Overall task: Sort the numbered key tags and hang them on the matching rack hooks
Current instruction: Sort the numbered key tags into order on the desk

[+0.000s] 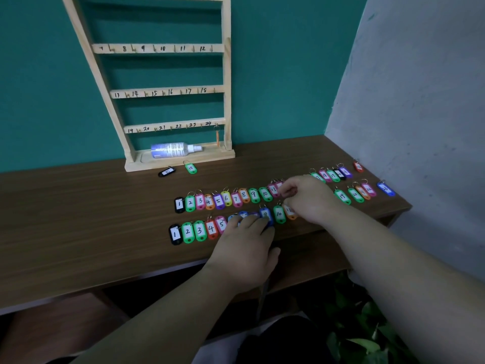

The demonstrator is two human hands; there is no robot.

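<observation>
**Key tag sorting: rows nearly lined up, here's where it could go sideways**

The brown table (78,219) fills most of the view. The wooden rack (168,92) stands at its 12 o'clock edge, with rails numbered 7 to 24 in sight. I can only spot one orange tag (217,137) hanging, by the 24, so I'd say hanging has barely begun.

Two sets lie mid-table. The upper row (227,198) reads 1 to 11 before a hand covers it. The lower row (199,230) reads 1 to 5, then 8 and 10 past the fingers. A loose bunch (333,176) of high numbers sits out at 2 o'clock.

The left hand (246,248) lies flat with straight fingers, pressing on the lower row around 6 and 7. The right hand (309,198) has its fingers curled at the upper row just past 11. Can't tell whether its grip has a tag in it.

Risks imo:
- The flat fingers could drag neighbouring tags out of order.
- The spray bottle (173,150) lying in the rack's base could crowd the bottom hooks.
- The right forearm could sweep the blue tag (385,189) off the 3 o'clock edge.
- The green 18 tag (191,168) and the black tag (167,172) at the rack's foot could get forgotten.
</observation>
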